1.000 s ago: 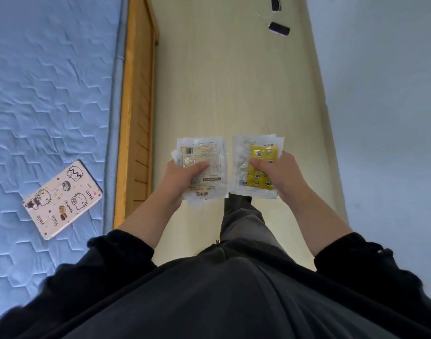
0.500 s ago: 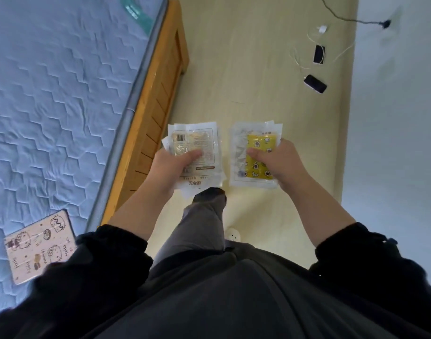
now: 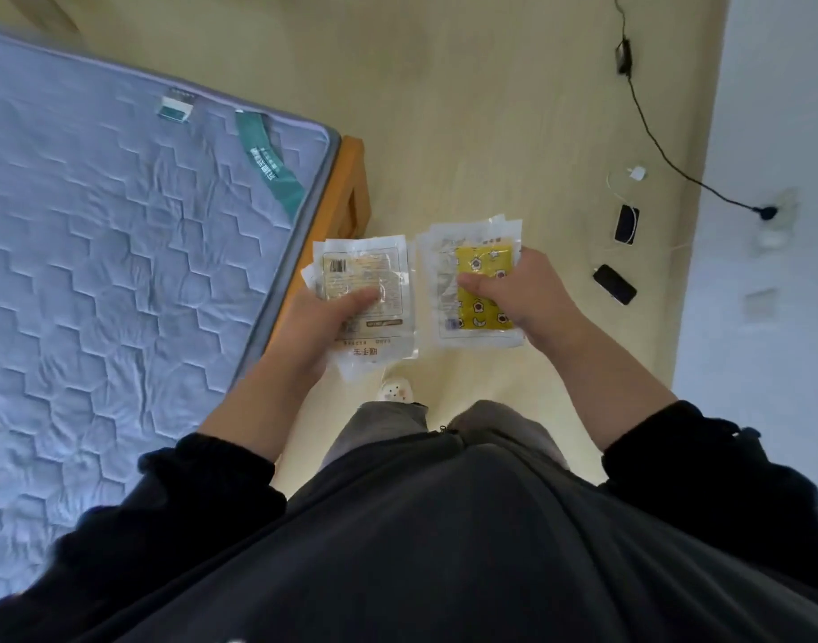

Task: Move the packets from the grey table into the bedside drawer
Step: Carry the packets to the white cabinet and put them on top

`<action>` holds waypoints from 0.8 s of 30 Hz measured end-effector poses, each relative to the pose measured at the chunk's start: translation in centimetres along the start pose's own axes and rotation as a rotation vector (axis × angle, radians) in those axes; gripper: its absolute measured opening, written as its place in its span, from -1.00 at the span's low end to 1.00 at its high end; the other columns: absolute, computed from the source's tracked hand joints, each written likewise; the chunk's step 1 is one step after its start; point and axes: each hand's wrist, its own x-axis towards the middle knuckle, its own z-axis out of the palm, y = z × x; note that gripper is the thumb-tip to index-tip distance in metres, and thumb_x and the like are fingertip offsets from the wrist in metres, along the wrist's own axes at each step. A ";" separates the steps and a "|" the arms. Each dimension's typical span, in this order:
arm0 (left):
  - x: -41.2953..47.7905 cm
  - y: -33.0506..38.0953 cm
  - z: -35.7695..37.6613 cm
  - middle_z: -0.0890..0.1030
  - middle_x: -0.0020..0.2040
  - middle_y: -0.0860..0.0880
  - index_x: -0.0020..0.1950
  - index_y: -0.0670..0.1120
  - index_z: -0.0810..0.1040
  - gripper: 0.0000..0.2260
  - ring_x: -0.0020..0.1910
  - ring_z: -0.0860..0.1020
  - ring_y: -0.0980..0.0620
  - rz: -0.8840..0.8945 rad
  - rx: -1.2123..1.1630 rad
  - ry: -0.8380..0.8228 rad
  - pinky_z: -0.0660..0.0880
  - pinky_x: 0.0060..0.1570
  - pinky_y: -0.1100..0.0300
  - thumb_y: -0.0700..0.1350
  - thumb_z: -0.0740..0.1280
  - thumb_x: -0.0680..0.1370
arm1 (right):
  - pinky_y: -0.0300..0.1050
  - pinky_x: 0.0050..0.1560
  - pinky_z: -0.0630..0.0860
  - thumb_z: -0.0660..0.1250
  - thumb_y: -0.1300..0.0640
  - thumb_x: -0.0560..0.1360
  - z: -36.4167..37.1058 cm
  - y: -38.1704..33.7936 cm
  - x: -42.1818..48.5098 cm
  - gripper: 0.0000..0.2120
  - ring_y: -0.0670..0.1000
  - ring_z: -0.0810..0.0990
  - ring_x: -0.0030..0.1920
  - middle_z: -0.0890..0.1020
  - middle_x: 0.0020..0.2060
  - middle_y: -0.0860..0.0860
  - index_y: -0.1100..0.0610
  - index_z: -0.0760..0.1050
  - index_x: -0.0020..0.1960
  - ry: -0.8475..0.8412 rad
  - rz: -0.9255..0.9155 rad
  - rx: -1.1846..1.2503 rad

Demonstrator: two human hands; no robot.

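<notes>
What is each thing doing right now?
Left hand: grips white packets, thumb on top.
Right hand: grips yellow packets, thumb on top.
White packets: stacked, held above floor.
Yellow packets: stacked, held above floor.
Far phone: lying on floor.
Near phone: lying on floor.
Black plug: plugged into wall.

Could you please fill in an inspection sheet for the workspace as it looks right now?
Surface: grey table and bedside drawer not in view; pale wooden floor underfoot.
Job's things: stack of clear plastic packets with beige labels; stack of clear plastic packets with yellow patterned inserts; both held above the floor.
Clutter: black phone, second black phone and white charger plug on the floor by the wall.
Grips: left hand holds the beige-label stack, right hand the yellow stack, thumbs on top.
Cables: black cable runs across the floor to a wall socket; white cable crosses one phone.
Surroundings: blue-grey quilted mattress on an orange wooden bed frame, left; pale wall, right.
</notes>
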 end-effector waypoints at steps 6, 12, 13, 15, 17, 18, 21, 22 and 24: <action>10.1 8.4 2.1 0.72 -0.18 -0.01 -0.02 -0.10 0.58 -0.87 -0.19 0.69 0.02 0.004 -0.087 0.087 0.61 -0.28 0.17 -0.28 0.42 0.48 | -0.02 -0.01 0.60 0.51 0.17 0.39 -0.8 -9.0 12.5 -0.76 0.06 0.66 -0.08 0.65 -0.10 0.03 0.11 0.54 0.02 -0.088 -0.039 -0.052; 21.4 16.2 4.2 0.70 -0.05 -0.09 0.02 -0.10 0.59 -0.86 -0.10 0.69 -0.05 0.002 -0.230 0.252 0.63 -0.16 0.08 -0.22 0.43 0.48 | -0.12 -0.09 0.57 0.48 0.23 0.40 -1.3 -19.2 27.8 -0.85 -0.03 0.64 -0.19 0.65 -0.23 -0.05 0.07 0.57 -0.07 -0.276 -0.151 -0.178; 23.0 17.6 4.6 0.70 -0.04 -0.10 0.02 -0.10 0.59 -0.86 -0.09 0.69 -0.06 0.003 -0.263 0.285 0.62 -0.14 0.06 -0.22 0.43 0.48 | -0.15 -0.11 0.56 0.47 0.23 0.40 -1.5 -21.1 30.3 -0.85 -0.04 0.63 -0.21 0.64 -0.24 -0.06 0.08 0.58 -0.06 -0.309 -0.180 -0.211; 26.0 20.4 5.5 0.71 -0.06 -0.09 0.01 -0.11 0.59 -0.87 -0.10 0.69 -0.06 -0.001 -0.345 0.335 0.61 -0.16 0.08 -0.23 0.43 0.48 | -0.30 -0.25 0.52 0.47 0.22 0.41 -1.8 -25.2 34.7 -0.85 -0.10 0.61 -0.27 0.63 -0.27 -0.09 0.08 0.58 -0.05 -0.371 -0.217 -0.279; 28.8 23.3 6.0 0.71 -0.11 -0.07 0.00 -0.11 0.58 -0.88 -0.13 0.69 -0.04 0.003 -0.428 0.369 0.62 -0.21 0.11 -0.24 0.41 0.49 | -0.38 -0.39 0.43 0.47 0.21 0.41 -1.7 -29.1 38.8 -0.85 -0.17 0.58 -0.33 0.61 -0.30 -0.12 0.07 0.57 -0.05 -0.419 -0.239 -0.339; 30.0 24.5 6.0 0.71 -0.12 -0.06 0.00 -0.11 0.58 -0.88 -0.13 0.69 -0.04 0.013 -0.455 0.395 0.62 -0.22 0.11 -0.24 0.41 0.49 | -0.38 -0.41 0.41 0.47 0.20 0.41 -1.4 -30.8 40.7 -0.85 -0.17 0.57 -0.34 0.61 -0.31 -0.12 0.07 0.57 -0.06 -0.440 -0.248 -0.362; 33.1 27.6 5.0 0.71 -0.16 -0.03 0.01 -0.12 0.59 -0.87 -0.17 0.69 -0.01 0.040 -0.511 0.505 0.61 -0.26 0.14 -0.26 0.41 0.48 | -0.33 -0.32 0.47 0.48 0.20 0.40 0.9 -35.4 45.3 -0.89 -0.09 0.59 -0.31 0.61 -0.30 -0.08 0.05 0.56 -0.17 -0.511 -0.268 -0.425; 34.1 28.4 4.3 0.71 -0.16 -0.04 0.01 -0.11 0.58 -0.87 -0.18 0.69 -0.01 0.043 -0.537 0.544 0.60 -0.27 0.14 -0.26 0.42 0.49 | -0.27 -0.25 0.49 0.48 0.19 0.40 2.2 -36.9 46.8 -0.88 -0.05 0.60 -0.28 0.62 -0.29 -0.05 0.04 0.55 -0.20 -0.534 -0.278 -0.449; 36.6 30.1 2.5 0.71 -0.14 -0.05 0.00 -0.10 0.58 -0.86 -0.16 0.69 -0.02 0.044 -0.585 0.613 0.61 -0.21 0.08 -0.25 0.43 0.48 | -0.15 -0.16 0.51 0.49 0.17 0.39 5.0 -39.6 49.5 -0.88 0.01 0.62 -0.24 0.64 -0.25 0.01 0.06 0.55 -0.21 -0.584 -0.302 -0.498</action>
